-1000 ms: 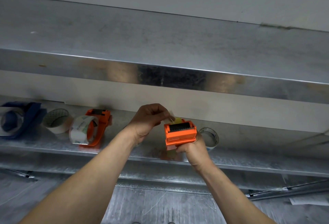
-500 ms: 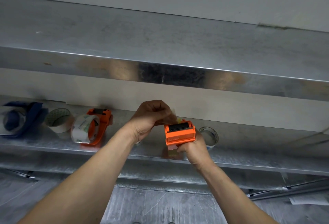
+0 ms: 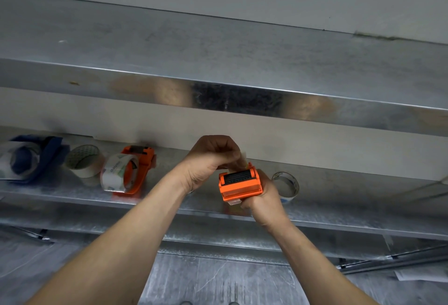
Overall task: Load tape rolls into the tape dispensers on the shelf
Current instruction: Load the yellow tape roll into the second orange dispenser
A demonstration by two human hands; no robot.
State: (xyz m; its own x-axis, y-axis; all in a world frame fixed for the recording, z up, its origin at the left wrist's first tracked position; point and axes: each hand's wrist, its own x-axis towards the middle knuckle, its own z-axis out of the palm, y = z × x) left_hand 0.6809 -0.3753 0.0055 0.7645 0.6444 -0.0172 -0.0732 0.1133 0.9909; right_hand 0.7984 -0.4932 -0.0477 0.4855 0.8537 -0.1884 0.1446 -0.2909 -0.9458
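Observation:
My right hand point(image 3: 263, 201) grips an orange tape dispenser point(image 3: 240, 184) from below, its black toothed blade facing me, just in front of the metal shelf point(image 3: 72, 198). My left hand point(image 3: 211, 159) is curled above the dispenser's top edge and pinches the clear tape end point(image 3: 243, 156) that comes out of it. The roll inside this dispenser is hidden. On the shelf to the left lies a second orange dispenser point(image 3: 139, 171) with a clear printed tape roll point(image 3: 116, 175) in it.
A loose white tape roll point(image 3: 83, 160) and a blue dispenser point(image 3: 31, 156) holding a roll lie at the shelf's far left. A clear tape roll point(image 3: 287, 184) stands behind my right hand. An upper metal shelf point(image 3: 218, 96) overhangs. Floor and rails lie below.
My left hand has closed in over the dispenser's top edge and pulled the tape end slightly up and right. The right hand holds the dispenser in nearly the same place.

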